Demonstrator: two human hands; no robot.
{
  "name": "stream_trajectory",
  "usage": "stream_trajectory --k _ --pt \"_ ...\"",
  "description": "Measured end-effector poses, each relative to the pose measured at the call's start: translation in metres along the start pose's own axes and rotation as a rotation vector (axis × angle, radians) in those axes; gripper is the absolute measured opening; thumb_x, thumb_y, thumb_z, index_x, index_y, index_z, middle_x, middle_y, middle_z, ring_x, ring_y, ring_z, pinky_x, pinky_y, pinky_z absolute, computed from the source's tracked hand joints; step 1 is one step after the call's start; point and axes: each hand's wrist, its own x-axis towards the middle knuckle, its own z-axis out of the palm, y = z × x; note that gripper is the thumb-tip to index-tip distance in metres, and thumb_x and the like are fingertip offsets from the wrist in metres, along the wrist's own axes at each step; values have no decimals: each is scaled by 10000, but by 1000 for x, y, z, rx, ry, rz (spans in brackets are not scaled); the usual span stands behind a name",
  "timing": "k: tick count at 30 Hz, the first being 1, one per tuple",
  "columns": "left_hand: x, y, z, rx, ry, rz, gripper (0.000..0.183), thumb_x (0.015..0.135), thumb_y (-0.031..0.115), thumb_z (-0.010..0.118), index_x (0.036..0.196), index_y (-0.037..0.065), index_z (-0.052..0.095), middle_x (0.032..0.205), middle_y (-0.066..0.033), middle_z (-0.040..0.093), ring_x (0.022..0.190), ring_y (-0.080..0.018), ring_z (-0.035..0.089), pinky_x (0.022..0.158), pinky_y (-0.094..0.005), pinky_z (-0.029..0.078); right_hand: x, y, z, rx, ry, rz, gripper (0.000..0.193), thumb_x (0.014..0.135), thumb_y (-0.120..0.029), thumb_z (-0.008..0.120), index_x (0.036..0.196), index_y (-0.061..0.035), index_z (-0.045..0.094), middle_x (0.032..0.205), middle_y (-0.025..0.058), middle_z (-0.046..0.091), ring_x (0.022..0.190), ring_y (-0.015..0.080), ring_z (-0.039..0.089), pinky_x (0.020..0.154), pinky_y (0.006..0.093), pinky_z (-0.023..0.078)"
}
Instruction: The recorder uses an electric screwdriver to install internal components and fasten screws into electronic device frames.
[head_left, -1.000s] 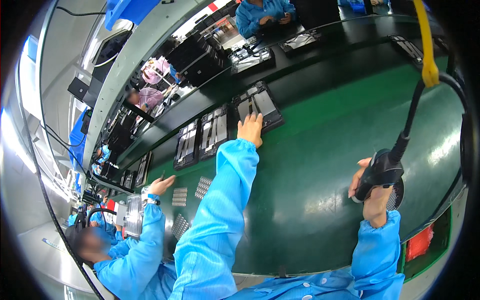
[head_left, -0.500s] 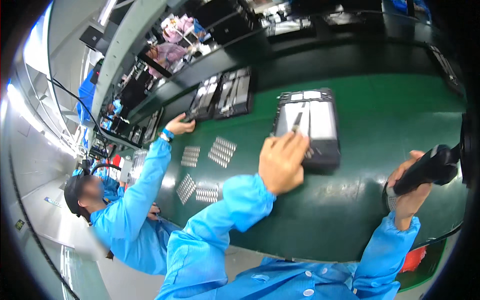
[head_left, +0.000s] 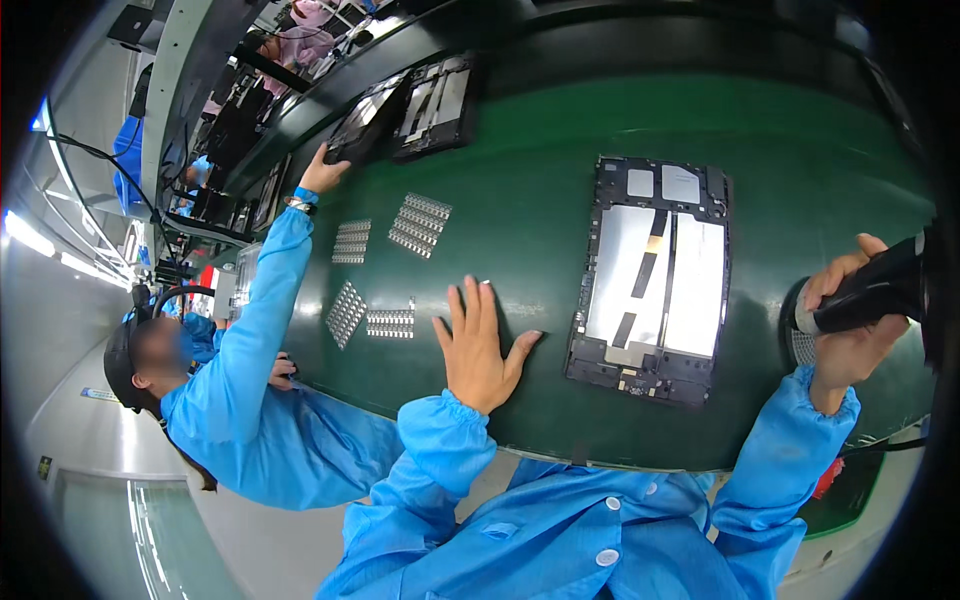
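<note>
An opened tablet (head_left: pixel 694 290) lies flat on the green bench, its two silvery battery cells and black inner frame facing up. My left hand (head_left: pixel 476 350) is to the left of it, fingers spread and holding nothing. At the far right, my right hand (head_left: pixel 850 330) is wrapped around a thick, rounded black tool (head_left: pixel 872 290). A pale perforated face (head_left: pixel 803 340) shows at that tool's lower left; its far end runs into the dark rim, so its exact kind is unclear.
Several sheets of small metal parts (head_left: pixel 420 225) lie left of my left hand. Two more opened tablets (head_left: pixel 436 105) lie at the back left, where a co-worker's hand (head_left: pixel 322 172) touches one. The bench's front edge (head_left: pixel 620 466) runs close to my body.
My left hand has moved off the tablet to the left, and its fingers have spread. The view has shifted; my right hand still grips the black tool. The co-worker's hand stays by the back tablets.
</note>
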Motion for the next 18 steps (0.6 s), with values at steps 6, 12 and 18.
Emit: stream_trajectory --k 6,12,18 --pt "38 -5 -24 -96 -282 564 493 813 49 594 1292 143 519 1451 -127 338 1369 -392 217 1072 -606 144 0 0 -2 -144 57 12 847 873 -710 226 1238 36 394 738 90 521 608 146 527 573 275 438" --pt "47 -5 -37 -390 -176 281 446 673 140 780 1086 56 635 1173 -133 574 1088 -320 521 915 -369 435 2 1 7 -193 72 50 876 847 -744 237 1231 26 400 718 79 496 595 156 517 563 276 433" --pt "57 -3 -32 -378 -294 171 352 623 161 828 868 -16 646 895 -103 616 801 -243 598 703 -331 493 1 2 2 -135 27 12 830 870 -699 305 1247 34 401 757 82 499 605 153 508 569 290 425"
